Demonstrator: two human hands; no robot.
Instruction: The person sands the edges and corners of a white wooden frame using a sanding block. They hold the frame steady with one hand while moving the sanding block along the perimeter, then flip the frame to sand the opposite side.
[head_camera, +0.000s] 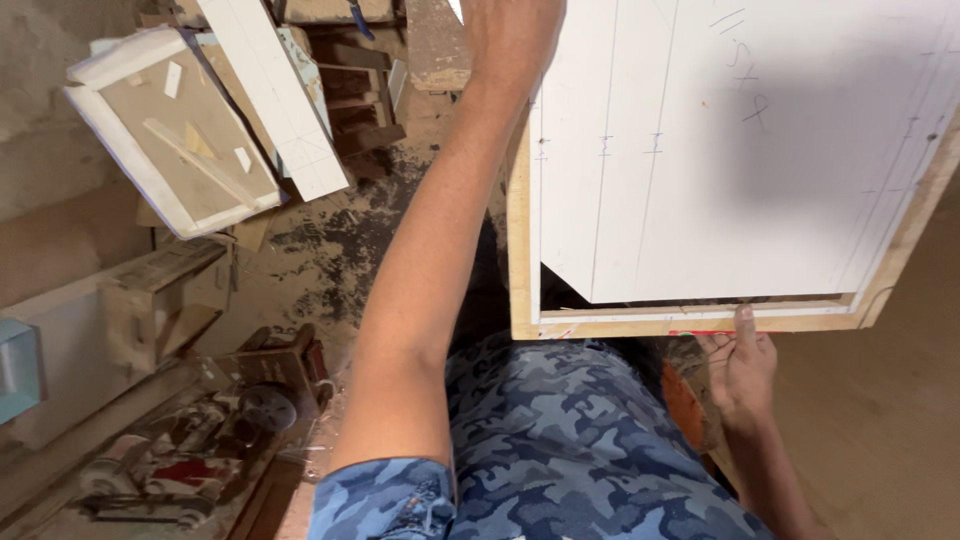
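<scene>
The right hand (738, 368) sits nearest, low beside the camouflage shirt (560, 440). It is open, fingers spread loosely, and holds nothing. One fingertip (745, 314) points up and presses against the near edge of the frame (520, 240); the palm stays below that edge, apart from it.

The frame is pale raw wood, running along the near and left sides of a large white panel (760, 150). The panel fills the upper right of the view and lies slightly turned. Thin pencil lines run lengthwise across it, with small tick marks and some handwriting near the top. Its near left corner is cut at a slant, leaving a dark gap against the frame.

The left arm stretches up along the frame's left side. The left hand (510, 35) lies at the panel's far left edge, at the top of the view. It is partly cut off, so its grip cannot be told; it seems to rest on the panel edge.

Left of the arm, the sawdust-strewn floor (330, 250) carries a power tool (250, 410) close in. Farther off lean a white-edged tray (170, 130) and a white plank (280, 90).
</scene>
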